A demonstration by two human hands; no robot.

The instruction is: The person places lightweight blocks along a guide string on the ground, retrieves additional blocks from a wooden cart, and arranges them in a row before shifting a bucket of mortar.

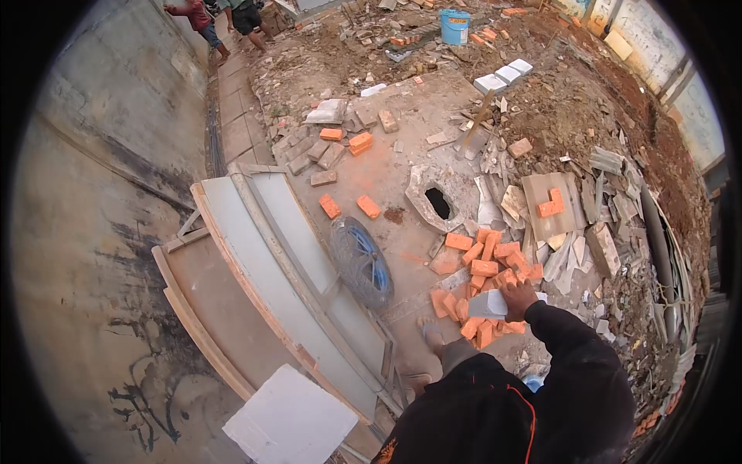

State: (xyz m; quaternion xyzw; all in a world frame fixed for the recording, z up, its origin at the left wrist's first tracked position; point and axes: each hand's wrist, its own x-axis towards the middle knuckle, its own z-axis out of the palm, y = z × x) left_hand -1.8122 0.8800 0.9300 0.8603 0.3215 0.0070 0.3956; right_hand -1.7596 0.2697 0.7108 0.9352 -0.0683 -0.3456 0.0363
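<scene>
- Head view: the right hand (519, 300) is seen at the end of a dark sleeve (580, 348), reached out over the ground.
- A pale grey block (487, 305) is grasped by this hand, with the fingers laid across its top; whether the block is lifted or rested on what lies under it cannot be told.
- The pale grey block is located at the near part of a heap of orange bricks (485, 268), which are tumbled at various angles around and beyond it.
- The left hand is not shown, so its state cannot be told.
- A large white slab (290, 417) is seen close to the camera at the lower left; its support is hidden.
- One sandalled foot (431, 332) is planted just beside the heap, on its left.
- A plastic-wrapped blue coil (362, 263) is placed on the ground, near a pale panelled frame (251, 240) set alongside the stained wall (116, 139).
- Beyond the heap, a dark opening is surrounded by a rough concrete rim (467, 192).
- Two orange bricks (552, 203) are laid on a flat sheet (560, 226) to the right, with broken rubble scattered about.
- Three white blocks (506, 75) are lined up farther off; a blue bucket (454, 29) is stood beyond them.
- Two people (246, 17) are partly visible at the upper left.
</scene>
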